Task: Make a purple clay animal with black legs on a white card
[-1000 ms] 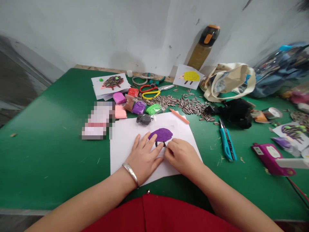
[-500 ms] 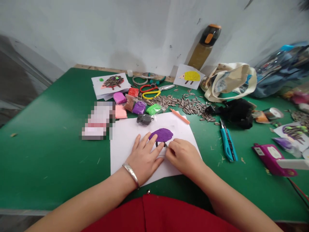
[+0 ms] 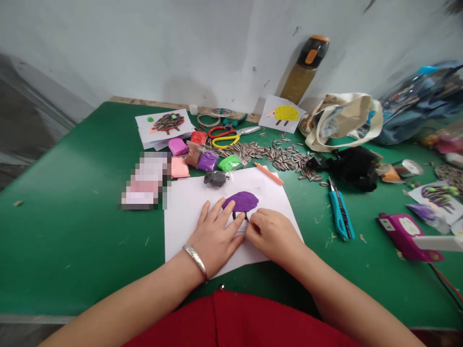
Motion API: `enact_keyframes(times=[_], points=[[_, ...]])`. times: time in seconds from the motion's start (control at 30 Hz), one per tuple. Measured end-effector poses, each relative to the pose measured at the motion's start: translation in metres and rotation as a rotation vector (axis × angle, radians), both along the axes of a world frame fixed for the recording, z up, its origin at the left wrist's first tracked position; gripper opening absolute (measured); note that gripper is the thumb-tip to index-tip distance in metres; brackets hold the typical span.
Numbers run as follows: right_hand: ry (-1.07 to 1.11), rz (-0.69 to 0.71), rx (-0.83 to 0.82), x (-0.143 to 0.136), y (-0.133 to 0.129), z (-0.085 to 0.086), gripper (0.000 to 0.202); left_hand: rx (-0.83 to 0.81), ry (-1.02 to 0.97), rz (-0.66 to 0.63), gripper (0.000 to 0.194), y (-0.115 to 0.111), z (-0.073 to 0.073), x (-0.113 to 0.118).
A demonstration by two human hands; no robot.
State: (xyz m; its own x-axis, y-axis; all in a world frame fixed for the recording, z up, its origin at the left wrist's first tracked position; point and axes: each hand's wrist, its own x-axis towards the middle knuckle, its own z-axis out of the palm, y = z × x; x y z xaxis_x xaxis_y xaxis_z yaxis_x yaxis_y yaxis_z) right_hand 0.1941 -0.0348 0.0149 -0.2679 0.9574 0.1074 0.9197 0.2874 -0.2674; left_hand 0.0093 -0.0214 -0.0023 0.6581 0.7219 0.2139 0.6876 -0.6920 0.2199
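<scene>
White paper [image 3: 181, 212] lies on the green table, bearing a flat purple oval [image 3: 243, 201] with two short black legs [image 3: 235, 215] below it. My left hand [image 3: 213, 236] rests spread on the paper, its fingertips at the oval's lower left edge and by the legs. Beside the right-hand leg, my right hand [image 3: 271, 231] is curled with thumb and fingers pinched together; what lies between them is hidden. A dark wrapped lump [image 3: 216, 179] and an orange stick [image 3: 268, 173] lie along the paper's far edge.
Behind the paper are coloured clay packs [image 3: 207, 160], scissors [image 3: 226, 137] and scattered seeds [image 3: 285, 156]. To the right lie a blue cutter [image 3: 341, 214], a black bag [image 3: 356, 168] and a magenta device [image 3: 407, 236]. A bottle [image 3: 304, 70] stands by the wall.
My right hand has shifted slightly left, closer to my left hand's fingertips. My left hand stays spread in the same place on the paper.
</scene>
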Motion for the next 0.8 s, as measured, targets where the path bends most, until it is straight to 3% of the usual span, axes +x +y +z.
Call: enact_keyframes(times=[0.17,0.57,0.8], points=[[0.045,-0.054,-0.036,0.012,0.005,0.003,0.025,-0.016,-0.028,-0.011,0.044,0.001,0.003,-0.003],[0.037,-0.081,-0.002,0.019,0.01,0.001,0.025,0.059,-0.187,-0.028,0.033,0.012,0.002,-0.012],[0.14,0.251,-0.049,0.017,0.008,0.005,0.026,0.016,-0.18,-0.014,0.034,0.012,0.003,-0.012]])
